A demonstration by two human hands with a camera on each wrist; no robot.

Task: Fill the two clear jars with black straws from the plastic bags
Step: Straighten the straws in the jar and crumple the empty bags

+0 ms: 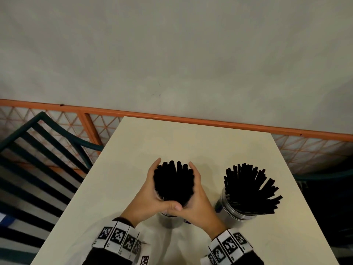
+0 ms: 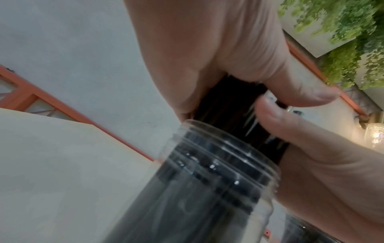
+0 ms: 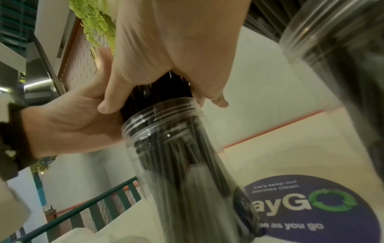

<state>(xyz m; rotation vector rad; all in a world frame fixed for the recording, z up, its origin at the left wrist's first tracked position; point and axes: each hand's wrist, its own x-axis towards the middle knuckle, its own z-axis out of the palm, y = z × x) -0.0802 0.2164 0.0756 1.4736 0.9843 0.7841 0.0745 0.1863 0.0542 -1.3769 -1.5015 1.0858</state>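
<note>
both hands, left hand (image 1: 148, 196) and right hand (image 1: 196, 197), cup the bundle of black straws (image 1: 172, 181) standing in the near clear plastic jar (image 2: 207, 189) on the cream table (image 1: 133, 150); the second filled clear jar (image 1: 232, 211) stands beside it, before a grey wall (image 1: 172, 54)

You are in a shared pantry or canteen area, it seems semi-outdoor. You sit at a plain cream table (image 1: 191, 142), and a round sticker (image 3: 311, 208) on it says "Let's keep our pantries clean". At 12 o'clock, an orange railing with mesh (image 1: 210, 122) runs behind the table, before a grey wall (image 1: 172, 44). At 9 o'clock stands a dark green slatted bench (image 1: 38, 150). Green hanging plants (image 2: 343, 41) and a lit lamp (image 2: 376, 136) show in the left wrist view.
</note>
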